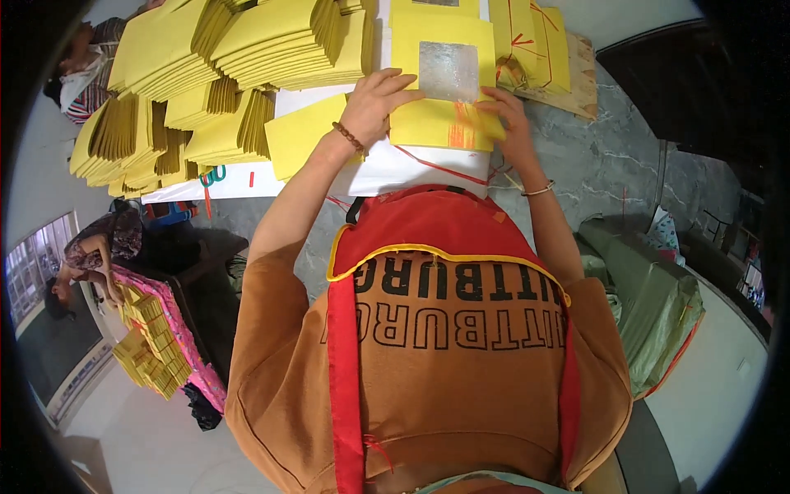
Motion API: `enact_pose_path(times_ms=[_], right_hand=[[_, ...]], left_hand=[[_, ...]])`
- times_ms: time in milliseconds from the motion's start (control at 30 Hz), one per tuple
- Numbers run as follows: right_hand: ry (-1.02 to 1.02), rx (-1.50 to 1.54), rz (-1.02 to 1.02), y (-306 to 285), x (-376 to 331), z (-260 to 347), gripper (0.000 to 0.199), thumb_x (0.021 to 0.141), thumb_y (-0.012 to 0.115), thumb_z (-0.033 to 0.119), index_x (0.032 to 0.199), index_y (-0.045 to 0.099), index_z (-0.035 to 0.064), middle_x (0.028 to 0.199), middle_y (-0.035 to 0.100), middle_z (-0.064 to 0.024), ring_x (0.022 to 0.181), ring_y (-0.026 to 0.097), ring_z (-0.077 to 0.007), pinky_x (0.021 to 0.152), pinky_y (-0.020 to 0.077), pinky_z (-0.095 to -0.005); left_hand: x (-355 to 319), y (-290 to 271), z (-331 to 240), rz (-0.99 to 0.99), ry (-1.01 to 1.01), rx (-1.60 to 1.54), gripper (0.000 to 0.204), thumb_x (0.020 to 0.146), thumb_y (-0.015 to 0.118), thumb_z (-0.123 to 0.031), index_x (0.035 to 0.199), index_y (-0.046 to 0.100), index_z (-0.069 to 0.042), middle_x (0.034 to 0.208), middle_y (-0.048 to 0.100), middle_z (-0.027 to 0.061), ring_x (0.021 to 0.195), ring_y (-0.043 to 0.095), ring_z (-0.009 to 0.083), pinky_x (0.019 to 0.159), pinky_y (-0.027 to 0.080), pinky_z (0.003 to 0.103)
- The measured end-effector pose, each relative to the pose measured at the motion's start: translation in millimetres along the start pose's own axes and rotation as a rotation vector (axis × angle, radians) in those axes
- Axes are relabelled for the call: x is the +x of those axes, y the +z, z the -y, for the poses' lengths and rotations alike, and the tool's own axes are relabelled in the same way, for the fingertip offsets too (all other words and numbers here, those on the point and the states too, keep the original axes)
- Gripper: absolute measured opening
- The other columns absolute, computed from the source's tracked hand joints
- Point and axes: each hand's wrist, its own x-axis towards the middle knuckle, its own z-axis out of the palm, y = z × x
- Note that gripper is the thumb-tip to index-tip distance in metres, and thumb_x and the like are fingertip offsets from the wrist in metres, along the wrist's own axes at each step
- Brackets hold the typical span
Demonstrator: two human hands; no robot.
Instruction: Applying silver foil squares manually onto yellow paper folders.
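Observation:
A yellow paper sheet (403, 49) with a silver square (448, 70) lies at the table's near edge. Its near part is a folded flap (424, 125) with orange marks. My left hand (377, 103) rests at the sheet's left side, fingers stretched over the flap's top edge; its thumb is hidden. At the right side, my right hand (508, 123) has its fingers closed over the flap's edge, where the corner is blurred. Left of my left wrist lies another yellow sheet (304, 136). A red string (440, 169) runs along the white-covered edge below the flap.
Stacks of folded yellow paper (271, 41) fill the table's left. Red-tied yellow bundles (539, 49) sit on a wooden board (583, 78) at right. Green-handled scissors (212, 174) lie at the near left edge. Another person (107, 243) bends over yellow bundles (152, 337) farther left.

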Motion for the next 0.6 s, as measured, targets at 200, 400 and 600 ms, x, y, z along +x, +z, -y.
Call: enact_pose_path(times_ms=[200, 400, 600], right_hand=[[-0.275, -0.383, -0.045, -16.7, 0.7, 39.3, 0.029, 0.078, 0.065, 0.022, 0.107, 0.064, 0.0194, 0.122, 0.056, -0.0061, 0.115, 0.049, -0.0248, 0.097, 0.0310, -0.0428], [-0.159, -0.218, 0.200, -19.3, -10.5, 42.3, 0.022, 0.081, 0.063, 0.020, 0.103, 0.064, 0.0154, 0.109, 0.062, -0.0044, 0.106, 0.056, -0.0211, 0.087, 0.0387, -0.0407], [0.453, 0.379, 0.002, -0.5, 2.3, 33.6, 0.040, 0.082, 0.063, 0.019, 0.119, 0.056, 0.0054, 0.101, 0.066, -0.0102, 0.086, 0.064, -0.0193, 0.075, 0.0486, -0.0324]], left_hand=[[-16.1, -29.1, -26.1, -0.003, 0.157, 0.140, 0.046, 0.071, 0.054, 0.001, 0.111, 0.062, -0.019, 0.110, 0.061, 0.0056, 0.103, 0.054, 0.0249, 0.082, 0.041, 0.036], [-27.2, -21.4, -31.6, 0.026, -0.071, -0.204, 0.023, 0.083, 0.054, -0.012, 0.105, 0.061, -0.009, 0.089, 0.063, 0.0110, 0.082, 0.060, 0.0279, 0.069, 0.045, 0.037], [4.8, -1.2, -25.5, -0.133, -0.597, -0.414, 0.037, 0.092, 0.050, -0.034, 0.077, 0.049, 0.000, 0.059, 0.055, 0.0223, 0.059, 0.056, 0.0410, 0.054, 0.043, 0.048]])
